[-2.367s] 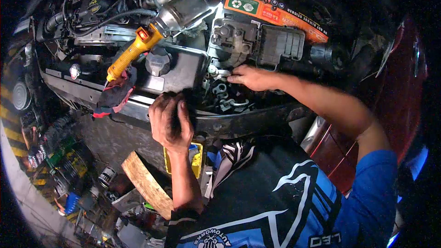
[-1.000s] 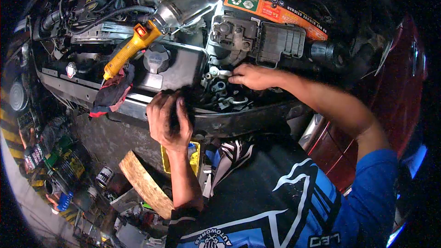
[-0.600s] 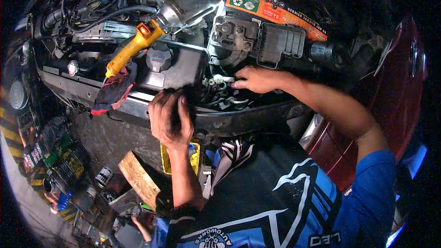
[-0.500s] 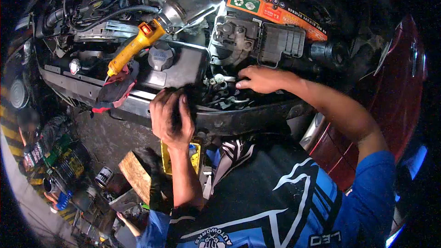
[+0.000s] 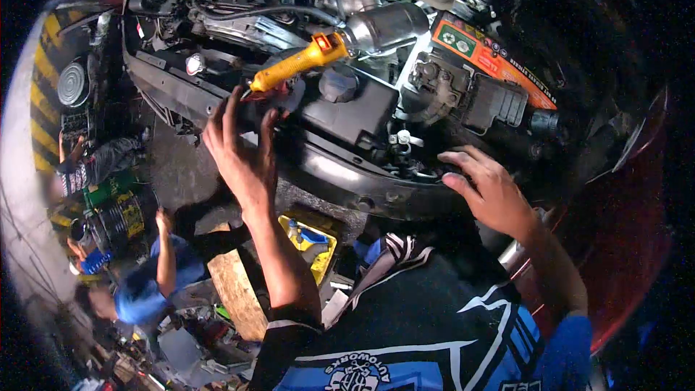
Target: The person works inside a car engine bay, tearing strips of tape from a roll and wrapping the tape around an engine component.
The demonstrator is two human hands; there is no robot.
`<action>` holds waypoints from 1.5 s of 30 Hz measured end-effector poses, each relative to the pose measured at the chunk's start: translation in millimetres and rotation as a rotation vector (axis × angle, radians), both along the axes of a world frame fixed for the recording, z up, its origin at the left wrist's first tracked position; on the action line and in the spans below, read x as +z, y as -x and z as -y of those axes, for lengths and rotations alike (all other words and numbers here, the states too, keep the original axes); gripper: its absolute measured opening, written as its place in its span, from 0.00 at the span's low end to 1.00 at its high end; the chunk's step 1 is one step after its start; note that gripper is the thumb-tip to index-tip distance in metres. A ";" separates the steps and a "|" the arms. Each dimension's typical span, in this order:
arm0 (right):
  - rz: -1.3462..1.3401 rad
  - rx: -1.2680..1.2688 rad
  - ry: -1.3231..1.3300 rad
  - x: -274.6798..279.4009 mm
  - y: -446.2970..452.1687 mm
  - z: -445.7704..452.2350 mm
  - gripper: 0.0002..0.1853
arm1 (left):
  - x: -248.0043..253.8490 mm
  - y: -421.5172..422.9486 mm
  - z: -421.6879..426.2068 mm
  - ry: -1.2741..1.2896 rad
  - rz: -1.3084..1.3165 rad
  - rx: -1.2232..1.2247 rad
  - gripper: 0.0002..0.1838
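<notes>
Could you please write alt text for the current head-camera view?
A person's open left hand is by the handle end of a yellow-handled work lamp in a car's engine bay; the open right hand is near a pale fitting. A co-worker shows at lower left.

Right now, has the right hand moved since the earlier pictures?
Yes: judged against the battery, the right hand has drawn away, back toward the person's shirt.

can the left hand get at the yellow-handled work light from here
Probably yes: the left hand looks open and empty near the yellow-handled work light, with nothing visible between them.
</notes>
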State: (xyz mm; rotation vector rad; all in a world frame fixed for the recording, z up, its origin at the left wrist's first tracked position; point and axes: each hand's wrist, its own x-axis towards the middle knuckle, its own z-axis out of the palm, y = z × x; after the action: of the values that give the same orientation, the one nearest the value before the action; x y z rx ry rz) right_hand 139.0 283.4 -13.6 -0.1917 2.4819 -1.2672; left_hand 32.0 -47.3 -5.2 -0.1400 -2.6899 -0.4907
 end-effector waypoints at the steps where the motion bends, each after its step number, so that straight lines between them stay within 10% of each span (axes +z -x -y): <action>1: -0.038 -0.014 0.009 0.8 -2.9 1.5 0.17 | 2.2 0.2 1.2 0.008 0.009 -0.031 0.20; 8: -0.107 -0.093 0.076 12.7 -10.8 5.2 0.11 | 12.4 -2.3 23.7 -0.085 0.152 -0.106 0.10; 16: -0.155 -0.201 0.208 19.1 -9.1 16.5 0.10 | 3.3 -4.3 33.1 0.126 0.145 -0.293 0.20; 27: -0.078 -0.372 0.497 9.0 -16.4 18.2 0.18 | 59.4 -71.8 -12.4 -0.371 0.136 -0.188 0.13; 33: -0.185 -0.139 0.427 -4.7 -54.2 21.4 0.33 | 38.1 -107.0 -93.0 -0.455 0.425 -0.646 0.20; 35: -0.181 -0.074 0.185 -83.2 -116.3 26.6 0.33 | 15.9 -120.1 -125.3 -0.594 0.511 -0.791 0.24; 38: 0.207 -0.635 0.543 7.6 -62.3 18.6 0.31 | 1.3 -139.0 -138.9 -0.758 0.708 -0.933 0.30; 45: -0.214 -0.049 -0.186 34.5 -8.2 9.5 0.24 | -8.8 -131.0 -103.9 -0.753 0.868 -1.004 0.24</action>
State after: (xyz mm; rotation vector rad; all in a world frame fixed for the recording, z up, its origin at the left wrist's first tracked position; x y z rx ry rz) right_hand 147.2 273.8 20.9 -0.2321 2.7852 -1.0754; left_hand 163.0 56.6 -14.0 -1.3183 -2.7123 -2.2179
